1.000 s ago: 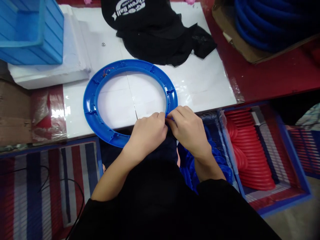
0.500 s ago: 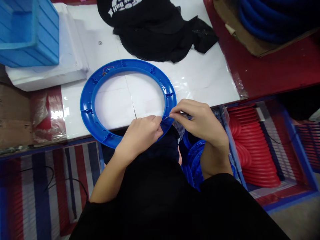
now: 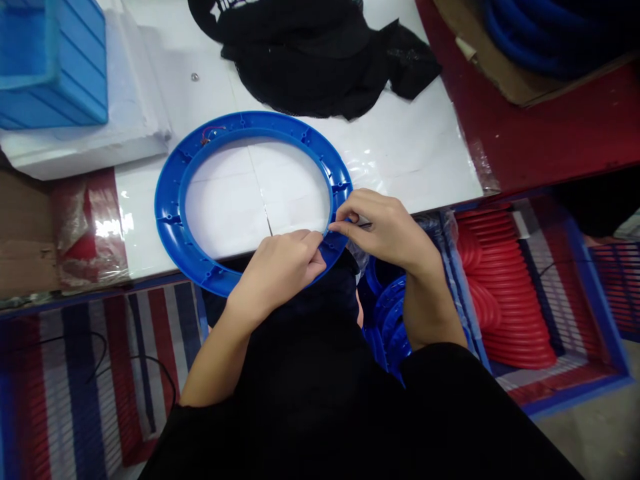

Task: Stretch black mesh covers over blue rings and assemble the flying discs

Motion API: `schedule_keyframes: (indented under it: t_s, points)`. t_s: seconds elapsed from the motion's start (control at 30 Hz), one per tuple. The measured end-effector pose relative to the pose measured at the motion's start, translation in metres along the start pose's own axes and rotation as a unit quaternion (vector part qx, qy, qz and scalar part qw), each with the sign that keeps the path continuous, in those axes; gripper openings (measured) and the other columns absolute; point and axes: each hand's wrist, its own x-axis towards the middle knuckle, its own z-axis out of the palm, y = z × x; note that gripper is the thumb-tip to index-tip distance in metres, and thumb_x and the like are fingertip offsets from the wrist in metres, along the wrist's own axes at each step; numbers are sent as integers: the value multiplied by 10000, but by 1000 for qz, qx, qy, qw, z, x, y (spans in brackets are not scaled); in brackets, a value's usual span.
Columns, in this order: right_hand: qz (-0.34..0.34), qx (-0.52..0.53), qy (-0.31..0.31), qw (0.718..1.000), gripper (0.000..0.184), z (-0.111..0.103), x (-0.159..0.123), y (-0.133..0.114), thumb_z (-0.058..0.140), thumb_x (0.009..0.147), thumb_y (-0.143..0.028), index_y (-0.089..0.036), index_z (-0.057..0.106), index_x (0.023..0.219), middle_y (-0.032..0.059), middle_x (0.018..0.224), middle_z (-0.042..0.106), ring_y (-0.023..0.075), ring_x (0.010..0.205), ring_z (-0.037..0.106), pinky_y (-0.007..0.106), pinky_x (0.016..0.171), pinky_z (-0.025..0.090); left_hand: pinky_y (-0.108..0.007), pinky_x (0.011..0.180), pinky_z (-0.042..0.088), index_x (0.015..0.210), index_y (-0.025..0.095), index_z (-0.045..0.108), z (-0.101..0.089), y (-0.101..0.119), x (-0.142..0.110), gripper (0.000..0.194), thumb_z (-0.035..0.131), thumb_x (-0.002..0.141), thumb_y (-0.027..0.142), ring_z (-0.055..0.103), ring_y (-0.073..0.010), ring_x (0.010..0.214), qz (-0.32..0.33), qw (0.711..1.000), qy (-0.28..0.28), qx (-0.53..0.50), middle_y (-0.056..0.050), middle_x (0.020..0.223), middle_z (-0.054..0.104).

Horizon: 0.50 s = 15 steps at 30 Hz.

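A blue plastic ring (image 3: pixel 173 243) lies with its ribbed, hollow side up at the table's near edge, its near part jutting over that edge. Thin red wires (image 3: pixel 215 128) and a small part sit in its channel at the far left. My left hand (image 3: pixel 283 267) is closed over the near right part of the ring, its fingertips mostly hidden. Just right of it, my right hand (image 3: pixel 383 227) pinches thumb and forefinger together at the ring's inner wall. What the pinch holds is too small to make out.
Black cloth (image 3: pixel 320 67) lies at the back of the white-covered table (image 3: pixel 400 153). A light blue bin (image 3: pixel 83 67) stands at left on a white block (image 3: pixel 135 133). Stacked red rings (image 3: pixel 515 300) fill a crate below right; more blue rings (image 3: pixel 535 33) lie in a carton.
My right hand has moved slightly left, closer to my left hand and the ring's inner wall. A thin piece seen between the hands earlier is now hidden. My left hand stays in place.
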Motion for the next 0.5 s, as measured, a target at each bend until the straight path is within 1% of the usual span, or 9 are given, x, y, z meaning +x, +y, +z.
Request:
schedule_keyframes:
  t_s: [0.13, 0.27, 0.33, 0.4, 0.43, 0.5]
  points:
    - [18, -28, 36, 999, 156, 11, -12, -4, 643, 1031, -266, -242, 607, 881, 30, 866, 678, 209, 831, 604, 361, 778, 464, -323, 643, 401, 916, 182, 683, -1, 1, 1, 192, 503, 970, 144, 689, -217, 773, -3, 1000, -11, 6, -74, 894, 761]
    - [60, -14, 54, 997, 157, 15, -20, -6, 649, 1027, -317, -239, 641, 892, -2, 780, 660, 179, 713, 593, 333, 709, 443, -328, 636, 387, 922, 180, 682, -1, 1, 1, 187, 505, 971, 141, 682, -214, 765, -1, 1000, -6, 7, -76, 900, 762]
    - [65, 4, 44, 997, 145, 11, -20, -8, 650, 1018, -313, -238, 653, 894, -19, 739, 632, 160, 653, 557, 322, 672, 431, -326, 637, 384, 919, 181, 677, 0, 1, 1, 172, 517, 964, 140, 680, -212, 768, 3, 1000, 0, 4, -74, 898, 762]
    - [52, 2, 28, 998, 139, 5, -17, -12, 618, 1019, -285, -233, 657, 896, -21, 714, 600, 158, 642, 535, 323, 665, 426, -324, 641, 383, 904, 183, 670, 0, 0, 1, 161, 526, 957, 135, 680, -210, 773, 5, 1000, 2, 2, -71, 894, 761]
    - [43, -10, 20, 999, 145, 2, -15, -15, 592, 1024, -269, -228, 660, 903, -12, 719, 601, 164, 660, 542, 328, 679, 432, -324, 644, 385, 900, 184, 667, 0, 0, 1, 159, 528, 956, 132, 680, -209, 776, 6, 1000, 2, 0, -69, 893, 761]
    - [20, -49, -4, 999, 173, -3, -12, -20, 541, 1038, -244, -217, 668, 924, 20, 775, 648, 188, 731, 586, 344, 727, 444, -326, 653, 394, 899, 184, 662, 0, -1, 2, 154, 531, 956, 127, 684, -209, 782, 11, 1000, -1, -3, -66, 894, 762]
